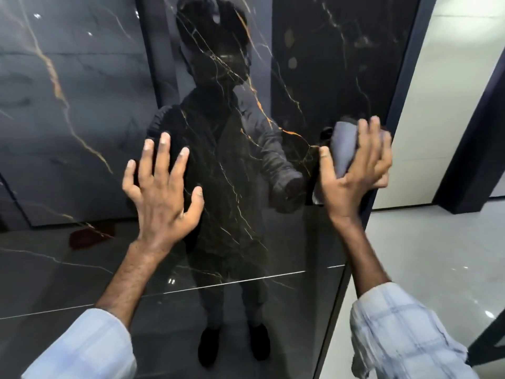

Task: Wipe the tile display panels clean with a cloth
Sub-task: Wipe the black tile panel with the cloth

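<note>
A tall glossy black tile panel (314, 77) with gold and white veins stands upright right in front of me and mirrors a person. My left hand (161, 192) lies flat on the panel at mid-height, fingers spread and straight. My right hand (355, 170) presses a grey-blue cloth (345, 149) against the panel close to its right edge, with the fingers curved over the cloth and the thumb along its left side. Part of the cloth hangs below the palm.
The panel's dark frame edge (401, 86) runs down just right of the cloth. Beyond it are a pale wall panel (442, 105), another dark frame (475, 138) and a grey glossy floor (426, 255). A grey veined panel (68, 105) is reflected on the left.
</note>
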{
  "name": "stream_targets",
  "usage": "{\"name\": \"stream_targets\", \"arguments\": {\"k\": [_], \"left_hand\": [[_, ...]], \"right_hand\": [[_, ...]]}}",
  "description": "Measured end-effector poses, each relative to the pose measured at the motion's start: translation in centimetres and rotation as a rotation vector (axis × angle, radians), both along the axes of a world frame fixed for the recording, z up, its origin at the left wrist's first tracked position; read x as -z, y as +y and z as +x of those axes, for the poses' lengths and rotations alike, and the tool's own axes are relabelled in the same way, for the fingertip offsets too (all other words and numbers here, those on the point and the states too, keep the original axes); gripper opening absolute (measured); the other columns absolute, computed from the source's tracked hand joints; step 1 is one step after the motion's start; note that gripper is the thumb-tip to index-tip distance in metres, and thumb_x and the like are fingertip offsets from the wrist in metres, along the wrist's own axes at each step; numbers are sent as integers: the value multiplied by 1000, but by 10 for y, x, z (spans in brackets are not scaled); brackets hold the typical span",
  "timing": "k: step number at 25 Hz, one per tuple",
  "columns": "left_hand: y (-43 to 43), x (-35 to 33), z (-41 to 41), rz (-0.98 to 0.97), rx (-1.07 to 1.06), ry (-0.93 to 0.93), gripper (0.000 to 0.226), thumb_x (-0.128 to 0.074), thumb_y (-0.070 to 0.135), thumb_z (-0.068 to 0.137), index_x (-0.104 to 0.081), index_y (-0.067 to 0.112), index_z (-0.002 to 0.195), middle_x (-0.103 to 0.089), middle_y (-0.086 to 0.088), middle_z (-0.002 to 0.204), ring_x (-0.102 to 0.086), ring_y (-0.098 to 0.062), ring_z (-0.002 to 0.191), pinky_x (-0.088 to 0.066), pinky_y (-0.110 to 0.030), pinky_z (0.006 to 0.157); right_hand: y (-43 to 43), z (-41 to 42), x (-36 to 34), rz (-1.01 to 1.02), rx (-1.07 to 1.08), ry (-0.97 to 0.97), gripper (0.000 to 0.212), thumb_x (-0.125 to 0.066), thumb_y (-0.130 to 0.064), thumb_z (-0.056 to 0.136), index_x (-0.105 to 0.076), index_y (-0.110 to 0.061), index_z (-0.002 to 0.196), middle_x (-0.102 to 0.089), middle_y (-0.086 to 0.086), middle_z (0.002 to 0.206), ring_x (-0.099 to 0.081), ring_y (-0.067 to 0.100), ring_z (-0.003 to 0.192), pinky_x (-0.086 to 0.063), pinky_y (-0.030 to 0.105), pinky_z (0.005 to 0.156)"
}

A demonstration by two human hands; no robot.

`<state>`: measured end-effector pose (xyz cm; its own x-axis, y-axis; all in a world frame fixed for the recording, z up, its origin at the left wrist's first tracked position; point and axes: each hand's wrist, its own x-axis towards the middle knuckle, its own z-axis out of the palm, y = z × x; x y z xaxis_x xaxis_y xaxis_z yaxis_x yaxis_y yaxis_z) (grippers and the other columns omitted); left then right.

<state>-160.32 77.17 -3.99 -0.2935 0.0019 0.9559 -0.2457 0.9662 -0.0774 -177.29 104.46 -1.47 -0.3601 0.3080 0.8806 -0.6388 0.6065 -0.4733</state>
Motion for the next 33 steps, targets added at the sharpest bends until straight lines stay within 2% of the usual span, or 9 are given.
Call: {"name": "stream_targets", "arguments": {"k": [3, 7, 9, 16, 18, 22, 24, 30, 33], "left_hand": [[3, -3, 0, 8, 44, 51, 67, -59, 36, 92, -44, 14, 154, -28, -16, 168, -14, -27, 159, -14, -58, 121], [10, -7, 6, 96, 226, 129, 59, -55, 33, 94, -46, 12, 149, -28, -16, 167, -26, -31, 153, -17, -57, 120], [14, -15, 8, 98, 258, 137, 61, -54, 35, 94, -45, 11, 149, -27, -18, 166, -29, -33, 150, -20, -58, 117], [3, -78, -5, 37, 33, 144, 67, -57, 36, 95, -42, 11, 156, -24, -14, 170, -23, -30, 153, -19, -53, 114], [8, -70, -10, 6, -11, 139, 70, -57, 38, 94, -41, 10, 157, -27, -11, 170, -21, -31, 157, -18, -55, 119], [11, -72, -7, 14, 33, 133, 69, -58, 37, 92, -46, 11, 155, -30, -11, 169, -23, -32, 156, -17, -57, 120], [12, -81, 3, 28, 115, 144, 68, -57, 37, 91, -48, 11, 153, -27, -14, 169, -26, -33, 153, -18, -53, 117], [-2, -189, 14, -25, 138, 217, 71, -50, 43, 95, -41, 7, 156, -16, -19, 171, -25, -32, 151, -17, -44, 114], [-16, -203, 1, -112, -9, 137, 75, -52, 43, 94, -37, 8, 159, -16, -16, 172, -20, -32, 157, -17, -52, 118]], "right_hand": [[-36, 24, -1, -43, 28, -14, 73, -63, -46, 88, -46, -21, 154, -39, 1, 165, -29, 30, 153, -30, 56, 108], [-70, 57, 30, 859, -162, 449, 70, -58, -43, 87, -45, -30, 154, -35, -1, 167, -25, 32, 154, -32, 54, 97], [-53, 46, 10, 1000, -167, 574, 62, -59, -45, 91, -50, -35, 151, -37, -5, 166, -31, 27, 154, -31, 56, 98], [-9, -6, -91, -271, -15, -36, 68, -62, -54, 91, -49, -28, 153, -38, -9, 165, -30, 22, 153, -26, 60, 115], [-39, 16, -77, -153, 16, 12, 70, -59, -51, 91, -46, -25, 155, -36, -4, 167, -27, 28, 154, -27, 56, 111], [-64, 45, -30, 908, -132, 576, 70, -61, -44, 89, -47, -26, 155, -35, -1, 168, -29, 32, 155, -30, 50, 96], [-46, 31, -60, 1093, -191, 722, 65, -63, -47, 92, -51, -28, 153, -37, -4, 166, -33, 29, 154, -34, 53, 97], [-34, 12, -190, 126, -135, 327, 68, -73, -46, 83, -57, -29, 147, -46, -8, 160, -34, 25, 150, -24, 39, 102], [-69, 33, -168, 383, -154, 465, 68, -64, -44, 84, -56, -25, 149, -43, -4, 163, -32, 30, 152, -30, 46, 99]]}}
